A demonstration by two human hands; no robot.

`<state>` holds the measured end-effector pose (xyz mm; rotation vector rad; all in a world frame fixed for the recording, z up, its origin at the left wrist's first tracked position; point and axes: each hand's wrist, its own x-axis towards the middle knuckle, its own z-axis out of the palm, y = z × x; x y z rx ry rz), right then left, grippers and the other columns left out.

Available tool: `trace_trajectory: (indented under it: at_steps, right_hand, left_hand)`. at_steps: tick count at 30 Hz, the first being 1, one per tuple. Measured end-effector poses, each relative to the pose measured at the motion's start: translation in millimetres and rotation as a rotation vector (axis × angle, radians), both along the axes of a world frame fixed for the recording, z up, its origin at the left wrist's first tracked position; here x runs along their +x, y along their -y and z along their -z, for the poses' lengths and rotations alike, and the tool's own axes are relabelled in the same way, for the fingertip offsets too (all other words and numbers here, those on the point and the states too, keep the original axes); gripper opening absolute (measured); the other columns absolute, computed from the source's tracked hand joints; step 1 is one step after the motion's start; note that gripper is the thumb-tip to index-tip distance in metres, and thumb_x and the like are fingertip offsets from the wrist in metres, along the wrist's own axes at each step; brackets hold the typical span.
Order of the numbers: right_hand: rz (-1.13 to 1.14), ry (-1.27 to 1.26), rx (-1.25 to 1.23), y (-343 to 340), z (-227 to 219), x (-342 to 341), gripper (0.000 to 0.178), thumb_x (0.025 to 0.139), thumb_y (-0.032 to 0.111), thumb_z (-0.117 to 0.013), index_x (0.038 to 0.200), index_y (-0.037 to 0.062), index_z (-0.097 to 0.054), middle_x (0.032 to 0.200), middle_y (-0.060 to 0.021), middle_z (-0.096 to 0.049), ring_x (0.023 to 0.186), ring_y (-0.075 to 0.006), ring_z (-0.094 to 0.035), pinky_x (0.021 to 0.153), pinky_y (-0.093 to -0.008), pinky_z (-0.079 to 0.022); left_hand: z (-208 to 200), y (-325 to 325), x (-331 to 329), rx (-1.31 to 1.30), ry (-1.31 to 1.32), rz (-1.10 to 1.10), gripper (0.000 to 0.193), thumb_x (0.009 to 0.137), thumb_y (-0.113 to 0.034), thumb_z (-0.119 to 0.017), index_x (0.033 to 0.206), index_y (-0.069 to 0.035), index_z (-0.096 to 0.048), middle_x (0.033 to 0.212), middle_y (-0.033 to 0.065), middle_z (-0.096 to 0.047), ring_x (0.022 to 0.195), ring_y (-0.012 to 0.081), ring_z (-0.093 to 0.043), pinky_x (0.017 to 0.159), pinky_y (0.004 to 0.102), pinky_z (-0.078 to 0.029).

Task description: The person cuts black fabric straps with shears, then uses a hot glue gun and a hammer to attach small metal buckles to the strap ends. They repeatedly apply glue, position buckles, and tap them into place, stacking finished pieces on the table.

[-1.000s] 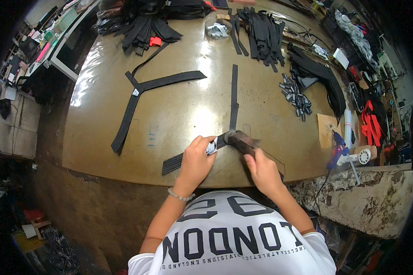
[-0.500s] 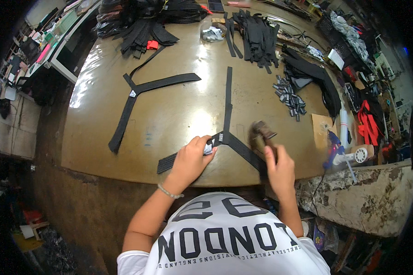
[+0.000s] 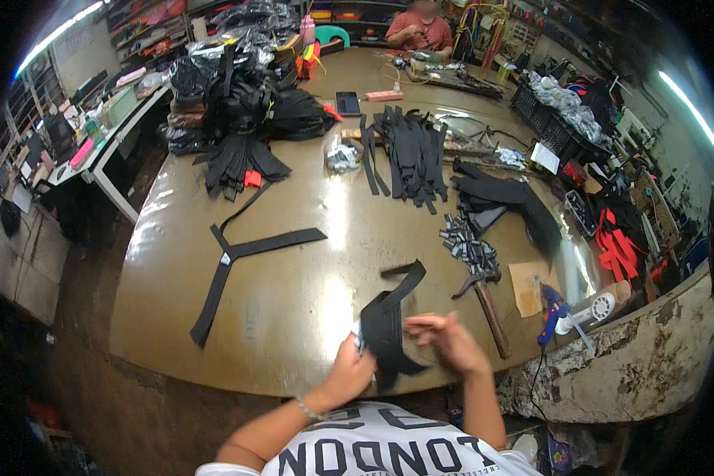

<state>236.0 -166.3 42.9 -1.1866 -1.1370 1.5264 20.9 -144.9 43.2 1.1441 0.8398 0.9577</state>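
My left hand [image 3: 351, 370] is closed on a black webbing strap piece [image 3: 382, 329], raised off the table near its front edge. The piece has folded, with one arm curling up and away. A bit of pale material shows beside my left fingers. Just right of the strap, my right hand [image 3: 450, 341] has its fingers apart and holds nothing; it is slightly blurred. A hammer [image 3: 493, 319] with a wooden handle lies on the table beyond that hand, its metal head against a pile of small grey-and-black pieces [image 3: 470, 246].
A Y-shaped black strap [image 3: 224, 266] lies on the left of the table [image 3: 293, 317]. Bundled black straps [image 3: 411, 155] lie at the back. A blue glue gun [image 3: 554, 309] rests at right beside brown card [image 3: 529, 287]. A person [image 3: 422, 30] sits at the far end.
The hammer has left my right hand and lies on the table. My left hand has lifted the black strap piece, which was spread flat. The view has tilted up.
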Motion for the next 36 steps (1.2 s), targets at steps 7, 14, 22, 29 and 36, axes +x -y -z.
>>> trace_trajectory:
  at_steps: [7, 14, 22, 29, 36]
  right_hand:
    - [0.024, 0.083, -0.025, -44, 19, -51, 0.025, 0.091, 0.017, -0.069, 0.109, -0.0002, -0.067, 0.095, -0.0004, -0.067, 0.087, -0.0075, -0.060, 0.078, -0.0241, -0.049]
    - [-0.103, 0.052, -0.059, -43, 22, -29, 0.021, 0.091, 0.015, -0.069, 0.101, -0.0032, -0.071, 0.089, -0.0027, -0.070, 0.079, -0.0064, -0.060, 0.071, -0.0226, -0.049]
    - [-0.027, 0.137, 0.285, -51, 2, -45, 0.034, 0.091, 0.020, -0.068, 0.121, 0.0046, -0.061, 0.127, -0.0058, -0.055, 0.112, -0.0160, -0.051, 0.094, -0.0318, -0.043]
    - [-0.064, 0.732, 0.583, -27, -10, -70, 0.053, 0.084, 0.004, -0.064, 0.135, 0.0039, -0.050, 0.140, -0.0180, -0.038, 0.114, -0.0381, -0.049, 0.097, -0.0438, -0.043]
    - [0.136, 0.794, 0.475, -42, 34, -83, 0.031, 0.087, 0.002, -0.052, 0.118, -0.0009, -0.056, 0.113, -0.0194, -0.054, 0.101, -0.0390, -0.057, 0.090, -0.0443, -0.047]
  left_hand:
    - [24, 3, 3, 0.103, -0.597, 0.205, 0.028, 0.098, -0.025, -0.055, 0.102, 0.002, -0.060, 0.077, 0.0165, -0.062, 0.068, 0.0258, -0.060, 0.064, 0.0381, -0.048]
    - [-22, -23, -23, 0.585, -0.813, -0.032, 0.028, 0.089, -0.030, -0.067, 0.099, -0.004, -0.067, 0.082, 0.0189, -0.066, 0.073, 0.0363, -0.064, 0.063, 0.0419, -0.051]
    - [-3, -25, -22, 0.408, -0.804, 0.095, 0.031, 0.086, -0.029, -0.069, 0.080, 0.001, -0.063, 0.077, 0.0224, -0.064, 0.071, 0.0405, -0.063, 0.065, 0.0446, -0.049]
    - [23, -35, -22, 0.441, -0.945, -0.123, 0.024, 0.083, -0.020, -0.071, 0.086, 0.001, -0.060, 0.081, 0.0223, -0.064, 0.077, 0.0404, -0.063, 0.066, 0.0465, -0.050]
    - [35, -30, -15, 0.577, -0.783, -0.218, 0.029, 0.076, -0.006, -0.069, 0.104, -0.003, -0.060, 0.086, 0.0219, -0.066, 0.079, 0.0403, -0.064, 0.069, 0.0440, -0.051]
